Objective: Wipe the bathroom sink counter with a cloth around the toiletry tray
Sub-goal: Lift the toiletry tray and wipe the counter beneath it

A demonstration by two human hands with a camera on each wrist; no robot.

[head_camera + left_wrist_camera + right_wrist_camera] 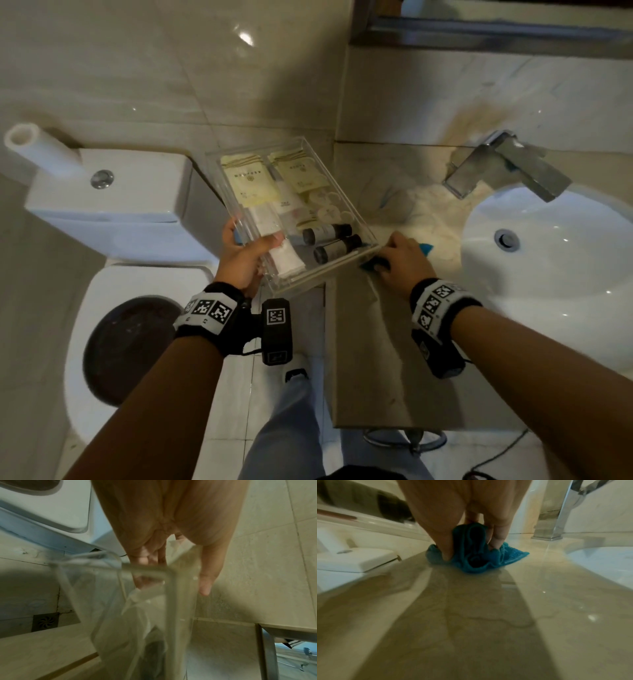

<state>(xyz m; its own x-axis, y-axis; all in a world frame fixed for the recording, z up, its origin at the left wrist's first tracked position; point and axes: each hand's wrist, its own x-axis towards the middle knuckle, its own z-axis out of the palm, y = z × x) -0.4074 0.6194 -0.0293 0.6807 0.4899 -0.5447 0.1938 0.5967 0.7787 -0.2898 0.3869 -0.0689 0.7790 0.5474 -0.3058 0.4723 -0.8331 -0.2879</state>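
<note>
My left hand (248, 250) grips the near left corner of the clear toiletry tray (356, 219) and holds it tilted above the counter's left end, thumb inside the tray. It carries sachets, white packets and two dark bottles (337, 248). In the left wrist view the fingers (205, 580) curl round the tray's clear wall (181, 601). My right hand (402, 255) presses a bunched blue cloth (426, 247) onto the beige stone counter (376, 359), just right of the tray's near corner. In the right wrist view the fingers (498, 536) clutch the cloth (481, 555) against the counter (471, 615).
A white basin (548, 274) with a chrome tap (507, 164) lies right of the cloth. A white toilet (116, 274) with its cistern and a paper roll (37, 147) stands left of the counter. Tiled wall and a mirror frame are behind.
</note>
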